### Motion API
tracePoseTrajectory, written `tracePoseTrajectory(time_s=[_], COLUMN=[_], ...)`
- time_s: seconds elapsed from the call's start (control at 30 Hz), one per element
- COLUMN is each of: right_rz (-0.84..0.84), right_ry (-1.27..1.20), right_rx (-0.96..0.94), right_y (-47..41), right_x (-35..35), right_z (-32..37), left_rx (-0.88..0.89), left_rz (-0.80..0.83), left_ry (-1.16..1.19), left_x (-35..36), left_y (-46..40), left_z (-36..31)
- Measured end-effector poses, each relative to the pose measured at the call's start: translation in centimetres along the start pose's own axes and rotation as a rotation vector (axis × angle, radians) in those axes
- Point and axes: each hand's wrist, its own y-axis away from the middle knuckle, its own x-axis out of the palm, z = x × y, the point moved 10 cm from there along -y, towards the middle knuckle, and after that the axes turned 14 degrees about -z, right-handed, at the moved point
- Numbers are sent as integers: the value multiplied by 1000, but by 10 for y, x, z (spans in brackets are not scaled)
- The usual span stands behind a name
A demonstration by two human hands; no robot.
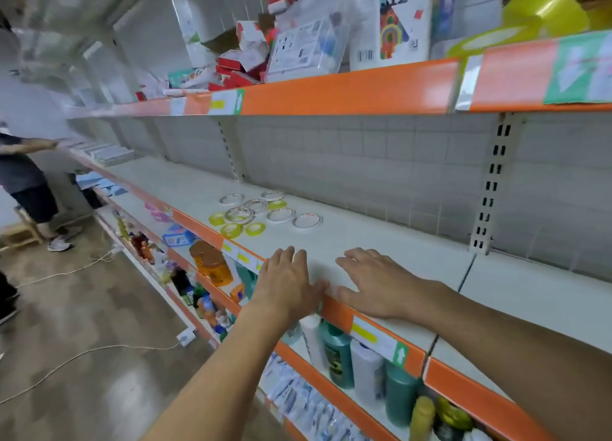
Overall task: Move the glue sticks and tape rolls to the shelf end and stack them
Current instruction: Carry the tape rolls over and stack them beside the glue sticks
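On the middle shelf [381,238] we have both hands empty, left hand [287,283] and right hand [377,283] spread flat near the front edge, while the tape rolls [261,210] lie unstacked further along; no glue sticks discernible, task apparently barely begun.

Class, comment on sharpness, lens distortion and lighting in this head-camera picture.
Head view: hands and tape rolls fairly sharp; top-left corner smeared; wide lens bends the orange shelf edge; light even, soft glare on the floor.
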Motion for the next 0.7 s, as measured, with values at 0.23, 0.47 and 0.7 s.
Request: tracePoseTrajectory(time_s=[0.23, 0.47, 0.7], right_rz=[25, 20, 8], right_ry=[23, 29, 4], right_rx=[38, 59, 69], right_y=[-60, -135, -222], right_x=[22, 52, 79], right_z=[9, 12, 18], left_rx=[26, 50, 58], left_rz=[21, 30, 66], left_ry=[32, 24, 5], left_x=[20, 47, 70], left_y=[-46, -103, -170], left_z=[43, 91, 144])
